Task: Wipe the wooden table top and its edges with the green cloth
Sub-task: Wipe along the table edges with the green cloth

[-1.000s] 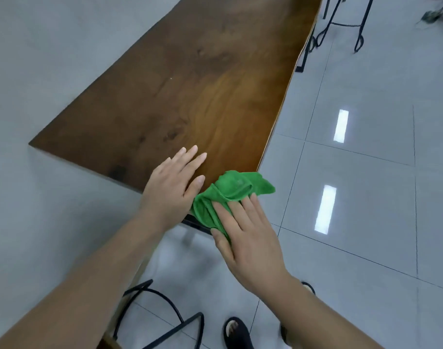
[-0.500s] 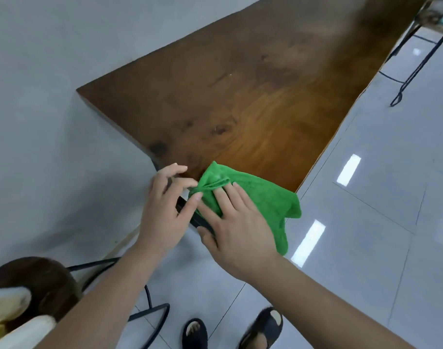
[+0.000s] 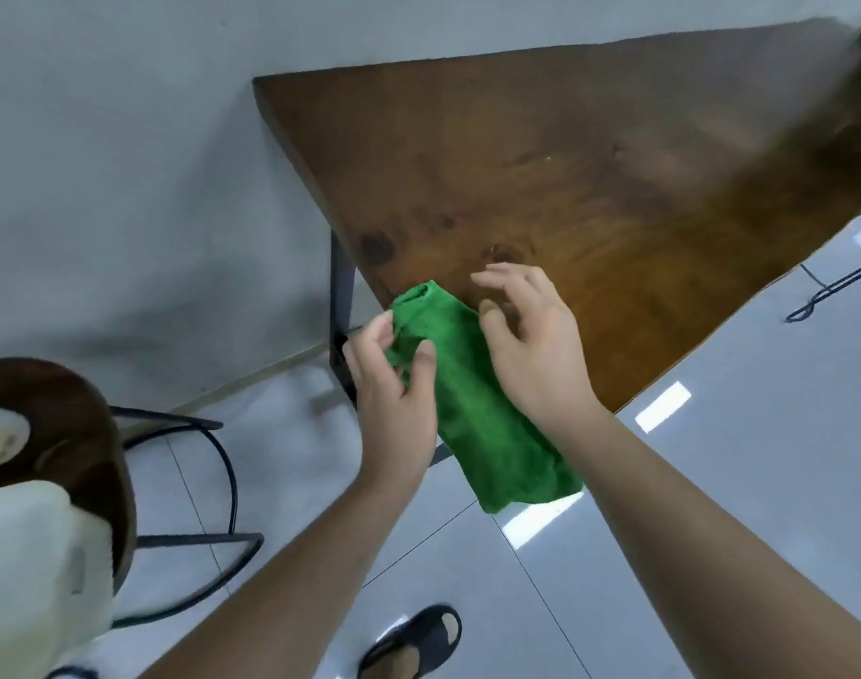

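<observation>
Our left hand [image 3: 394, 384] pinches the green cloth [image 3: 482, 423] near its far end, its long axis running from those fingertips back toward us across the table [image 3: 565, 164] edge, while our right hand [image 3: 531, 355] hovers just beside it, fingers loosely curled and holding nothing.

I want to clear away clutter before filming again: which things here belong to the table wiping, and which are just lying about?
In the job: green cloth, pinched by the left hand; right hand over it; wooden table top.
Lying about: chair; pale bundle; black wire frame on the floor.
</observation>
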The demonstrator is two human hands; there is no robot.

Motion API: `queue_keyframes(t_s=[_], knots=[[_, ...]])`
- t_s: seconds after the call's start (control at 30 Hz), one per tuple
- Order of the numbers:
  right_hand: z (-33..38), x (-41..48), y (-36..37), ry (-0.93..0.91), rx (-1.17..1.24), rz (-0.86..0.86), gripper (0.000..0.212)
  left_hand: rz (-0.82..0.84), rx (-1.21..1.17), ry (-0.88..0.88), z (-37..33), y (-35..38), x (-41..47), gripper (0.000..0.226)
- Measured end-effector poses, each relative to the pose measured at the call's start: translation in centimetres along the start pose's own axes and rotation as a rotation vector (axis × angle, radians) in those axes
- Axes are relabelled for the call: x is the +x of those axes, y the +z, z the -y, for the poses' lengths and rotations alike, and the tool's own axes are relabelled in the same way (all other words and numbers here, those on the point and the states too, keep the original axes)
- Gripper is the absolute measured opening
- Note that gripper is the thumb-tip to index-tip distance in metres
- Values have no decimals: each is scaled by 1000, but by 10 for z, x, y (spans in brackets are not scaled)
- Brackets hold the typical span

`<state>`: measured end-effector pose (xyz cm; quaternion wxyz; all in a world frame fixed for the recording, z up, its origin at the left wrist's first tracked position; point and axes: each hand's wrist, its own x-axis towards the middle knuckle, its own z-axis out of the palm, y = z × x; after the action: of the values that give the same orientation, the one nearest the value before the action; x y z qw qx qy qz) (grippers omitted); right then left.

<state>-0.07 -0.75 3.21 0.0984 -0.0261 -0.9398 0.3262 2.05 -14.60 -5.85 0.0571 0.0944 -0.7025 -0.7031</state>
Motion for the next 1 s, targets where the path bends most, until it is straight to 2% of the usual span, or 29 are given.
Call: queue_keyframes(t_s=[0.13, 0.23, 0.47, 0.7, 1.0], knots=[[-19, 36, -1, -21, -143, 146, 42, 48, -37, -76, -3, 30, -41, 79], [-30, 63, 5, -60, -228, 183, 47, 10, -95, -101, -9, 53, -67, 93], [-43, 88, 17, -120, -359, 223, 58, -48, -173, -196, -13, 68, -84, 91], [-49, 90, 18, -135, -384, 228, 59, -66, -122, -167, -11, 54, -4, 87], [-57, 94, 22, -158, -380, 164, 58, -117, -94, -139, -23, 21, 175, 87]])
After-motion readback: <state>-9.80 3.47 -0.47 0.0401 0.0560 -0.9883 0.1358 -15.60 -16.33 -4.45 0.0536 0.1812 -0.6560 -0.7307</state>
